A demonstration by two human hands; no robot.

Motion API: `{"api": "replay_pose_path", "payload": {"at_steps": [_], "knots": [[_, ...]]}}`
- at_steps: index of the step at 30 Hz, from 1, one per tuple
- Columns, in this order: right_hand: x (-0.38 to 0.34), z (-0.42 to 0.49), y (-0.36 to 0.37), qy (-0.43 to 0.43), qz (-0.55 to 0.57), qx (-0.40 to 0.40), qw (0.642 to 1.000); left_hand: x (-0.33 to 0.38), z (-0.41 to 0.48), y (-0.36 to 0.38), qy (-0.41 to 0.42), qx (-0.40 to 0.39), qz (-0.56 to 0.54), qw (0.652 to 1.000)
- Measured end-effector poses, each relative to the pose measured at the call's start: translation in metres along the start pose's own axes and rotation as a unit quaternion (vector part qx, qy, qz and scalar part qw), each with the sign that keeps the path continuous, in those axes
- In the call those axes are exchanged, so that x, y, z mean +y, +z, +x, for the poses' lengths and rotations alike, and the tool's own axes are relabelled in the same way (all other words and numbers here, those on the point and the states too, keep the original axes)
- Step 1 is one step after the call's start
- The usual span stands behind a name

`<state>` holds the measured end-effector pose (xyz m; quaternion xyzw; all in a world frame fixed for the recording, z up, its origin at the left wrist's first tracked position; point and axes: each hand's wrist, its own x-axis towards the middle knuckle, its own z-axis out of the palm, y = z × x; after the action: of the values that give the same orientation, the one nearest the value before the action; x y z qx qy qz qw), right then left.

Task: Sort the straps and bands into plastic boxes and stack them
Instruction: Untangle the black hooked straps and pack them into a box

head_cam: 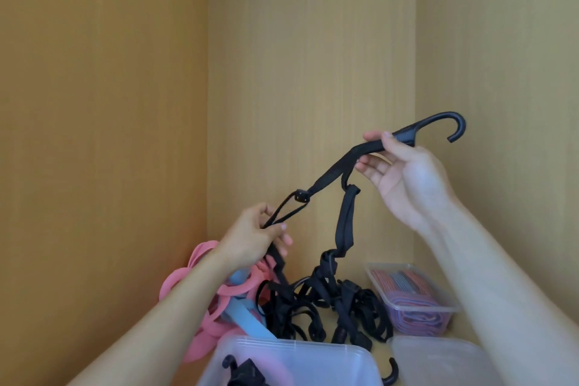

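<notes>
Above the near clear box and the black tangle behind it, a strap slants from low left to high right — left hand gripping its thin loop, right hand pinching just under the hook — its tail hanging into the tangle.

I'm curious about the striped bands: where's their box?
In the head view, the small plastic box sits low on the right by the wooden wall, just right of the black strap pile.
</notes>
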<state>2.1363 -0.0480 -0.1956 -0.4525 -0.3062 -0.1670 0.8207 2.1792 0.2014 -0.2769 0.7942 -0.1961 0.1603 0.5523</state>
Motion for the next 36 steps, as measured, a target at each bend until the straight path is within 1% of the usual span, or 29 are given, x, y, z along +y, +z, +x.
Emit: {"api": "replay_pose_path", "payload": {"at_steps": [4, 6, 9, 12, 13, 14, 16, 18, 21, 25, 29, 30, 32, 36], "knots": [[-0.025, 0.003, -0.006, -0.042, 0.053, 0.022, 0.997, -0.028, -0.003, -0.011, -0.033, 0.056, 0.052, 0.996], [-0.035, 0.006, -0.011, -0.054, 0.072, 0.041, 0.995, -0.041, -0.006, -0.015, -0.06, 0.066, 0.062, 0.994], [-0.035, 0.008, -0.015, -0.048, 0.072, 0.049, 0.995, -0.044, -0.007, -0.016, -0.101, 0.04, 0.024, 0.994], [-0.029, 0.009, -0.016, -0.035, 0.064, 0.046, 0.996, -0.031, -0.005, -0.015, -0.12, 0.022, -0.062, 0.991], [-0.027, 0.009, -0.017, -0.03, 0.064, 0.043, 0.997, -0.025, -0.004, -0.014, -0.116, 0.007, -0.073, 0.991], [-0.026, 0.008, -0.017, -0.026, 0.065, 0.041, 0.997, -0.019, -0.004, -0.013, -0.108, -0.015, -0.06, 0.992], [-0.023, 0.007, -0.015, -0.014, 0.065, 0.032, 0.997, -0.004, -0.005, -0.01, -0.087, -0.068, 0.006, 0.994], [-0.018, 0.005, -0.009, 0.002, 0.062, 0.014, 0.998, 0.013, -0.007, -0.006, -0.067, -0.102, 0.055, 0.991], [-0.007, -0.001, 0.006, 0.03, 0.059, -0.029, 0.997, 0.04, -0.013, 0.005, -0.03, -0.142, 0.061, 0.988], [-0.002, -0.008, 0.023, 0.042, 0.079, -0.086, 0.992, 0.053, -0.016, 0.028, 0.004, -0.162, 0.132, 0.978], [-0.01, -0.01, 0.032, 0.036, 0.097, -0.122, 0.987, 0.04, -0.015, 0.037, 0.009, -0.167, 0.144, 0.975], [-0.015, -0.01, 0.031, 0.028, 0.096, -0.12, 0.988, 0.035, -0.014, 0.035, 0.004, -0.163, 0.146, 0.976], [-0.029, -0.009, 0.023, 0.011, 0.093, -0.092, 0.991, 0.024, -0.013, 0.027, -0.017, -0.138, 0.134, 0.981], [-0.058, -0.003, 0.002, -0.022, 0.114, 0.017, 0.993, 0.006, -0.013, 0.004, -0.058, -0.082, 0.051, 0.994]]}}
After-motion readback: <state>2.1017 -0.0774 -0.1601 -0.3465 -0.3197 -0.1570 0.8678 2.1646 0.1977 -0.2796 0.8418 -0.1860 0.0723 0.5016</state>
